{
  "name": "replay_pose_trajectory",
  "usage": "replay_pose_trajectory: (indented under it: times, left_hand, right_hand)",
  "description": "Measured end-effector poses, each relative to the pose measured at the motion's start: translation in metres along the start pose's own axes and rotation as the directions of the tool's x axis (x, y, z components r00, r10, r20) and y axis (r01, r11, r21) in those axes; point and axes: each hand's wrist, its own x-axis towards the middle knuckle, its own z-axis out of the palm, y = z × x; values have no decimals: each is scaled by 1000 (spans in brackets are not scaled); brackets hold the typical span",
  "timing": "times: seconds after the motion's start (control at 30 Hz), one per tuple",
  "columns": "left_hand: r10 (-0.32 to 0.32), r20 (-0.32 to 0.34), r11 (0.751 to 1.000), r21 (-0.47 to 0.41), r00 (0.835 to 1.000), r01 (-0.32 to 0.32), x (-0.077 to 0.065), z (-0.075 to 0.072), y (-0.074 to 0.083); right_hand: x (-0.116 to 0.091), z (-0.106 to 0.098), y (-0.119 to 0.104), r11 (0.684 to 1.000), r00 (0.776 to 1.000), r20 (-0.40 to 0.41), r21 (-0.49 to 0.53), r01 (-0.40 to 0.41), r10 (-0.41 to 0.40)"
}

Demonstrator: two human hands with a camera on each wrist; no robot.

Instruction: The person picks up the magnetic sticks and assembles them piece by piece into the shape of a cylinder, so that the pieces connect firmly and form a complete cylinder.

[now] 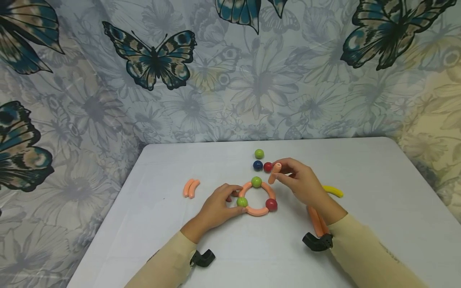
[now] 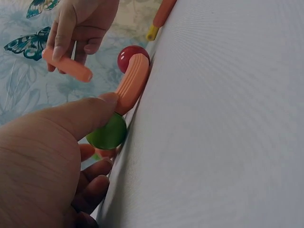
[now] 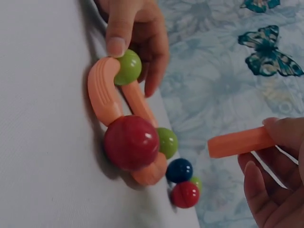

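Observation:
A ring of curved orange rods [image 1: 257, 212] joined by two green balls [image 1: 256, 182] and a red ball [image 1: 271, 205] lies flat mid-table. My left hand [image 1: 221, 202] grips the ring's left side around a green ball [image 2: 108, 132], its thumb on the neighbouring rod's end. Between thumb and fingers, my right hand [image 1: 300, 178] pinches a loose orange rod [image 3: 241, 142], raised above the ring's upper right. Just behind that hand sit a loose red ball [image 1: 267, 167], a blue ball [image 1: 257, 165] and another green ball [image 1: 259, 153].
Two curved orange rods [image 1: 191, 188] lie at the left of the white table [image 1: 144, 224]. A yellow curved rod [image 1: 333, 191] and longer orange rods [image 1: 317, 222] lie at the right, partly hidden by my right forearm. Butterfly-patterned cloth [image 1: 230, 88] hangs behind the table.

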Motion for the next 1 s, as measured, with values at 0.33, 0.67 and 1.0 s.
replay_pose_trajectory:
  times: [0.33, 0.67, 1.0]
  left_hand:
    - [-2, 4, 1000, -6, 1000, 2, 0, 0, 0]
    - [11, 5, 1000, -3, 1000, -11, 2, 0, -2]
    - [-1, 7, 1000, 0, 1000, 1, 1, -1, -2]
  right_hand:
    - [23, 24, 4, 1000, 1000, 26, 4, 0, 0]
    - [36, 39, 4, 998, 997, 44, 5, -61, 60]
    - [39, 41, 3, 997, 995, 66, -22, -74, 76]
